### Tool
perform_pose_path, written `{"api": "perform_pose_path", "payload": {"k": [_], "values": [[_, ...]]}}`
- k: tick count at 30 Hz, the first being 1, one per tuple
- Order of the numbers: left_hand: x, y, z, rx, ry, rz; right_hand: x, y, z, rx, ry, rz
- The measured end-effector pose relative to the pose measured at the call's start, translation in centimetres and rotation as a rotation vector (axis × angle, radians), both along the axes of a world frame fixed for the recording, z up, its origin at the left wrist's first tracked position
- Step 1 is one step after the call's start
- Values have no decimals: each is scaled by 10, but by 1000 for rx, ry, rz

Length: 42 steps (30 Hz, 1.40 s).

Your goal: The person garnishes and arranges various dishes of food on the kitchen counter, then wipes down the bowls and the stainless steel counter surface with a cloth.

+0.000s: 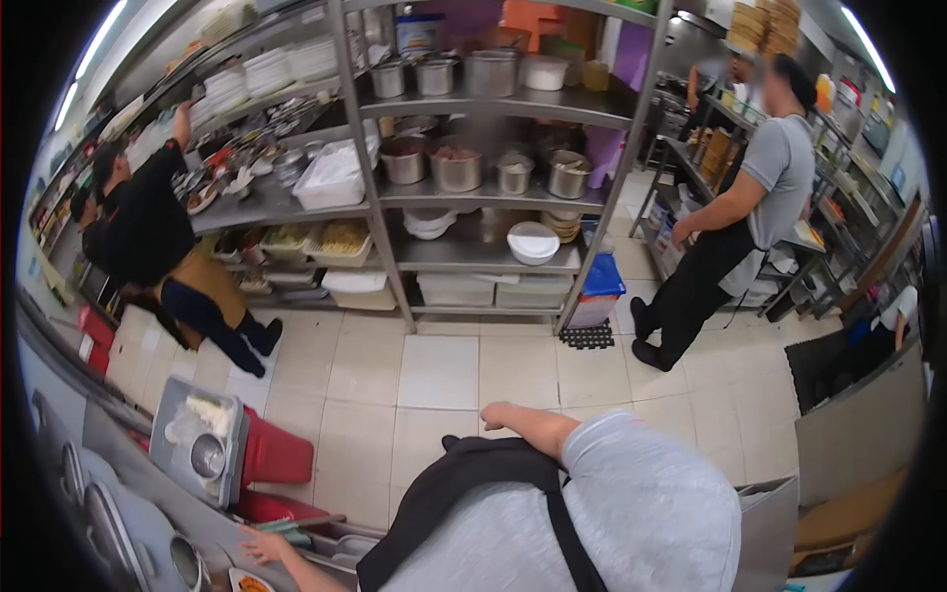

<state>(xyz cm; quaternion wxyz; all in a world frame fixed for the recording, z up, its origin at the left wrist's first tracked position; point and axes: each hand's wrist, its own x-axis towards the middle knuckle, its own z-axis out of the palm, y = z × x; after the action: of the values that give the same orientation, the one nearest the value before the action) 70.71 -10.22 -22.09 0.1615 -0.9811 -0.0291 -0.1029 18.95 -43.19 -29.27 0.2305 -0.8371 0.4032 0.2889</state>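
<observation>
My left hand (264, 545) reaches out at the lower left, its fingers spread over the edge of a metal counter (229, 528). Beside it are green-handled utensils (288, 525) and a plate of orange food (249, 582), partly cut off by the frame. A metal pot (184, 560) stands just left of that hand. My right hand (497, 415) hangs in front of my black apron (464, 483), above the tiled floor. Its fingers are mostly hidden from above, and nothing shows in it.
A grey bin (237, 449) with a metal bowl (208, 456) stands by a red bin (281, 449). Ahead rises a metal shelf rack (473, 192) of pots. One person (148, 227) works at the left shelves; another (760, 197) stands at right. A black mat (809, 370) lies at right.
</observation>
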Motion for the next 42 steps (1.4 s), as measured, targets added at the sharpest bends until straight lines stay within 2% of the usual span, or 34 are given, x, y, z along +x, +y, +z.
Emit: {"api": "perform_pose_path", "payload": {"k": [1, 2, 14, 19, 20, 22, 23, 24, 25, 26, 27, 28, 29, 30, 42], "values": [[9, 3, -12, -17, -28, -3, 1, -3, -6, -4, 1, 36], [4, 0, -3, -26, 2, 9, 3, -2, -10, -5, 0, 70], [-8, -4, 15, -91, 54, -15, -3, -4, 1, -46, -56, -2], [-12, -6, 19, -49, 29, -15, -4, -9, -12, -15, 30, 71], [19, 8, -24, -119, -173, -64, -3, -11, -17, -15, 35, 88], [34, 15, -56, -386, -577, -254, -7, -13, -28, -21, -22, 87], [19, 7, -32, -252, -240, -74, -9, -11, -24, -20, -84, 56], [23, 8, -40, -257, -227, -75, -7, -8, -14, -25, -100, 50], [7, 1, -22, -595, -346, -145, -8, -6, 0, -26, -112, 45], [-6, -1, 0, -677, -243, -140, -8, -6, 2, 24, -90, 17], [0, 1, -6, -516, -104, -79, -7, -5, 7, 71, -66, -11], [-15, -4, 24, -382, 42, -26, -7, -5, 9, 99, -61, -43], [-12, -5, 23, -298, 75, -2, -5, -6, 7, 114, -46, -40], [-3, -3, 11, -293, 74, 8, -2, -7, 4, 121, -38, -35], [-10, -5, 19, -273, 55, -18, -4, -12, -15, 103, -46, 55]]}}
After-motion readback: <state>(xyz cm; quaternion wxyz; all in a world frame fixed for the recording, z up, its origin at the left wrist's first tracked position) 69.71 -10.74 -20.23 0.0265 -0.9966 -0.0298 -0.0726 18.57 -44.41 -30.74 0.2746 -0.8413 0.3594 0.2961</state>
